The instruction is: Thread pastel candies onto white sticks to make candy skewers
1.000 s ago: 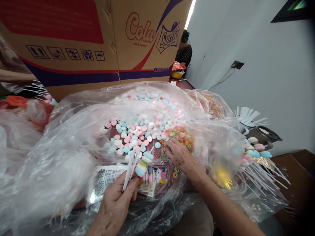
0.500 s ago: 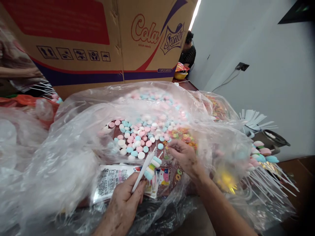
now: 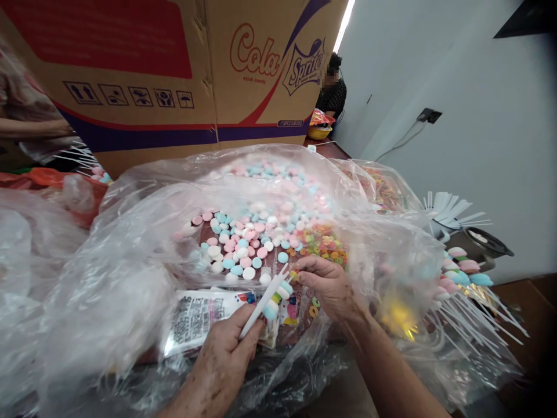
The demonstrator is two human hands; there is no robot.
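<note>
My left hand (image 3: 228, 354) is closed around several white sticks (image 3: 261, 305) that point up and to the right. Among them is a marshmallow skewer (image 3: 272, 309), with blue and white marshmallows and green and yellow rings between them. At the stick tips, my right hand (image 3: 328, 285) pinches a small yellow gummy ring (image 3: 293, 275); whether the ring touches a stick I cannot tell. Just beyond the hands lie loose pink, blue and white marshmallows (image 3: 250, 242) and a pile of coloured gummy rings (image 3: 326, 244). Printed packets (image 3: 200, 319) lie beside my left hand.
Clear plastic sheeting (image 3: 117, 273) surrounds the sweets. A large cardboard box (image 3: 152, 46) stands behind. At right are finished skewers (image 3: 465, 276), a dark pot (image 3: 478, 247) and a holder of white sticks (image 3: 448, 212). A person's arm (image 3: 35, 128) shows at far left; another person (image 3: 333, 93) sits behind.
My right hand has drawn a yellow gummy ring toward the sticks. My left hand has shifted slightly right, bringing the stick tips close to the right fingertips.
</note>
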